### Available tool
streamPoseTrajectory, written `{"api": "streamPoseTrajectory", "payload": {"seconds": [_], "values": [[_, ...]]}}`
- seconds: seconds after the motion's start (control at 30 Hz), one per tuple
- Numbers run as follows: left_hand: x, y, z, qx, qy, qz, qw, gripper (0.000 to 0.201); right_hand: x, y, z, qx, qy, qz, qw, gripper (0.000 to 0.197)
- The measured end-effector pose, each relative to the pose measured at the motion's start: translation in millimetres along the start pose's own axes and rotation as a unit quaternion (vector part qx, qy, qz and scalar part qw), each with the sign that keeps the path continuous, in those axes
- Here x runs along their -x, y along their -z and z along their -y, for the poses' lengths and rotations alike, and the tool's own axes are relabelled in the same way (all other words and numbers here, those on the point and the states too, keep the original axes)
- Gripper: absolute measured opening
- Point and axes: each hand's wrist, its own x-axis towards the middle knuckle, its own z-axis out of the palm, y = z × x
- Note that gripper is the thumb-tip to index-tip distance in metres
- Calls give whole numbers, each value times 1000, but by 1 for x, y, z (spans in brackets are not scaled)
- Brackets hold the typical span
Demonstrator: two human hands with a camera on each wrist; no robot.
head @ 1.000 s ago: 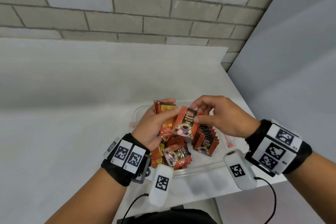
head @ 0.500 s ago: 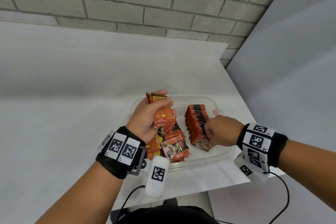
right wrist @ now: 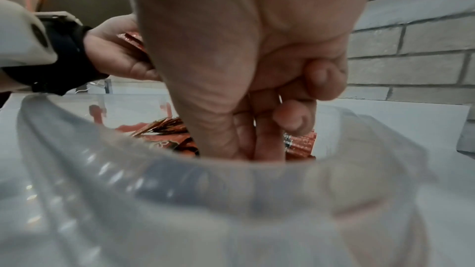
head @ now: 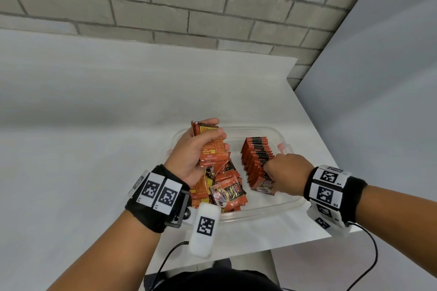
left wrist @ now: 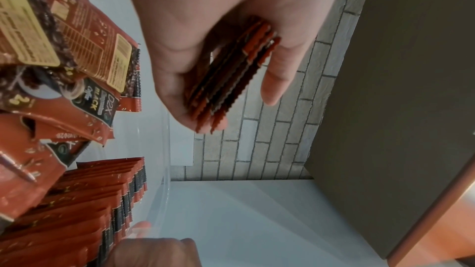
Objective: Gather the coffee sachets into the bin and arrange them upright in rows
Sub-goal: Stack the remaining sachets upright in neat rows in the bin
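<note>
A clear plastic bin [head: 260, 211] stands on the white table near its right corner. Along its right side runs a row of upright red coffee sachets [head: 256, 156]. Its left side holds a loose pile of sachets [head: 227, 194]. My left hand [head: 201, 149] hovers over the pile and grips a small stack of sachets [left wrist: 231, 80] between thumb and fingers. My right hand [head: 283, 172] reaches down at the near end of the row, thumb and fingers pinching the front sachet [head: 263, 185]. Its fingertips are hidden behind the bin rim [right wrist: 180, 180] in the right wrist view.
The white table [head: 94, 125] spreads wide to the left and back, up to a grey brick wall [head: 189, 7]. Its right edge runs close beside the bin, with a grey panel [head: 378, 101] beyond. Cables hang from both wrist units at the front edge.
A second ago my right hand held one sachet up beside the left hand. It has since gone down to the near end of the row. The left hand keeps its stack.
</note>
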Motion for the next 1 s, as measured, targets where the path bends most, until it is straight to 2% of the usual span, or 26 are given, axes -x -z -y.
{"api": "streamPoseTrajectory", "payload": {"seconds": [0.03, 0.23, 0.57, 0.77, 0.93, 1.0], "values": [[0, 0, 0, 1, 0, 1, 1000, 43, 1, -1, 0, 2, 4, 2, 1000, 6], [0, 0, 0, -3, -3, -1, 1000, 42, 3, 0, -4, -16, -1, 11, 1000, 23], [0, -1, 1, -2, 3, 3, 1000, 39, 8, 0, -7, -42, 1, -11, 999, 17], [0, -1, 0, 19, 16, 2, 1000, 38, 5, -3, -10, -59, -15, -32, 998, 23], [-2, 0, 1, 25, 29, -4, 999, 23, 5, -4, -11, -69, -17, -37, 997, 26], [-2, 0, 2, 21, 36, 1, 999, 23, 6, -4, -12, -71, -17, -43, 996, 26]]}}
